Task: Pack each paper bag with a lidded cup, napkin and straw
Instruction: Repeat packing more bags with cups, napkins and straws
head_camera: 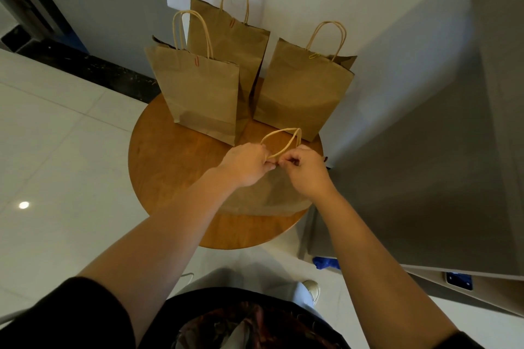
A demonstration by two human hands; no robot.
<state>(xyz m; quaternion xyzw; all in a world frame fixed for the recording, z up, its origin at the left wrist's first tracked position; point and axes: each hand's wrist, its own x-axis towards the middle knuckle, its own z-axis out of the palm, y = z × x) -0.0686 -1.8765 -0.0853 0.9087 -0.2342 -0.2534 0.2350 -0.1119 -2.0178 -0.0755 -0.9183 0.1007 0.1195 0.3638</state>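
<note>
Left bag: a brown paper bag [198, 93] stands upright at the left rear of the round wooden table [158, 156], its top pinned with a red clip [196, 61].
Middle bag: a taller-looking bag [226, 37] stands behind it against the wall, also shut with a red clip [232, 22].
Left hand: the left hand [246, 163] pinches the top edge of the nearest bag, fingers curled at the base of its handles.
Near bag: the fourth bag [263, 195] stands at the table's front edge, right under both hands, its twine handles [283, 142] looping up between them.
Right hand: the right hand [307, 170] pinches the same top edge just beside the left, fingers curled (whether it holds a clip is too small to tell).
Right bag: another bag [303, 93] stands at the right rear, closed with a yellow clip [314, 56].
Progress: three bags look finished and clipped; the fourth seems to be at its closing step. No cup, napkin or straw is visible, so contents can't be confirmed.
</note>
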